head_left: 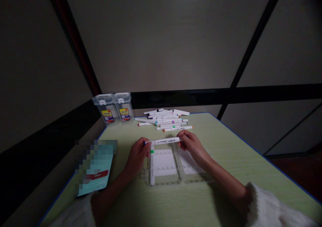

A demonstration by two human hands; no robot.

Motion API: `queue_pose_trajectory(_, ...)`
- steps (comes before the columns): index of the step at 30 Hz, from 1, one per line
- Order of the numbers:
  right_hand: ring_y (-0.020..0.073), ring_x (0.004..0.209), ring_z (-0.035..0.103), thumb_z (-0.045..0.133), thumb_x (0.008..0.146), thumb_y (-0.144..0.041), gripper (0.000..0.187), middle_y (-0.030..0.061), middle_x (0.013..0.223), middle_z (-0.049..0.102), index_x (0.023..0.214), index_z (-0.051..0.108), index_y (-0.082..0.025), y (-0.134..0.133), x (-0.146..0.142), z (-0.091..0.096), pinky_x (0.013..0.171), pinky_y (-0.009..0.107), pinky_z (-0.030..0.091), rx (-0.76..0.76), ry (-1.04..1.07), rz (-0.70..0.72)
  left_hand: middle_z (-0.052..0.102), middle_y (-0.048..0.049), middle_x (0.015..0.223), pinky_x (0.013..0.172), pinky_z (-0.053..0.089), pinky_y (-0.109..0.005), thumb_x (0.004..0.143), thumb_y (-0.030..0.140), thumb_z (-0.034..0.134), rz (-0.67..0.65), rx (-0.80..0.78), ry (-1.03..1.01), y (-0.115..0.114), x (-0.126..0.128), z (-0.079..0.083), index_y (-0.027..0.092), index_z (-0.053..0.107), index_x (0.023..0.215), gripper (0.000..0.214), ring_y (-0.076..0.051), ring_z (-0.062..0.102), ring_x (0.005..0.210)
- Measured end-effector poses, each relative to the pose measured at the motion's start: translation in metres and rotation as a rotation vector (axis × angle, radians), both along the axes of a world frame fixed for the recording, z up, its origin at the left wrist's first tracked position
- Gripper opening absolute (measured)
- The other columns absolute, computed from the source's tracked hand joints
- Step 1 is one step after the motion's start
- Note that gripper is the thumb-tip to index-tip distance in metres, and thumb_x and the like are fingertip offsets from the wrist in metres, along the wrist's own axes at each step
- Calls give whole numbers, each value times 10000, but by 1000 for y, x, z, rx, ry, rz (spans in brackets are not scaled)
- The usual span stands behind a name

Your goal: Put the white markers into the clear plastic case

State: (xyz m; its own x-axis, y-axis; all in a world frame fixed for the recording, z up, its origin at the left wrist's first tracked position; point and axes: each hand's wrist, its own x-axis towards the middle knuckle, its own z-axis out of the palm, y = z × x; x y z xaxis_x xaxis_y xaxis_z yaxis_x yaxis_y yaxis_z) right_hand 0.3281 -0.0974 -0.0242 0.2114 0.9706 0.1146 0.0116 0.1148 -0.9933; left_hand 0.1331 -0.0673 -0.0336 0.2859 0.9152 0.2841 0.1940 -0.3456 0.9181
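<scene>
A white marker with dark writing on its barrel lies level between my two hands. My left hand pinches its dark blue end, and my right hand grips the opposite end. Below it, an opened clear plastic case rests on the table, with white paper inserts inside. Along the left side of that case stands another white marker with a green band. My right forearm covers part of the case's right half.
Several white markers with coloured ends lie in a loose pile at the back of the table. Two lidded clear boxes stand at the back left, against the wall. A teal package, partly blurred out, lies at the left edge.
</scene>
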Motion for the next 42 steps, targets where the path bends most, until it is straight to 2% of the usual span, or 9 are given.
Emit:
queue_pose_trajectory(11,76,371,360,458,706,-278,140,-56,411,449,612,472,-175,-2,0,1,385,200,273,12,-1,30,401,64,445,474,309,-212,791,349,407,-12,27,4,1,-1,-1,181,395,540,302,-82,380,434)
queue_pose_trajectory(18,76,374,348,458,740,-321,236,-50,398,437,553,442,-178,-3,-2,4,397,207,272,21,-15,34,355,73,419,436,287,-202,774,414,401,-10,-38,-44,-2,1,0,189,349,512,349,-71,345,404)
queue_pose_trajectory(26,85,367,349,474,743,-377,261,-48,390,438,569,455,-183,-3,-2,3,397,218,276,11,-9,35,366,46,373,430,287,-219,749,531,368,47,-41,33,-3,1,3,177,389,419,484,-80,353,381)
queue_pose_trajectory(35,82,386,351,460,759,-390,287,-43,407,438,571,462,-174,-3,-2,2,409,215,272,15,-35,48,274,52,308,401,240,-231,722,607,316,81,-65,102,-5,0,3,191,366,342,565,-78,295,324)
queue_pose_trajectory(42,68,375,255,501,699,-430,302,-73,411,327,540,448,-180,-4,-2,6,384,222,160,-5,-12,9,332,54,325,370,236,-212,689,630,366,92,-113,44,-6,3,7,172,419,401,544,-68,303,320)
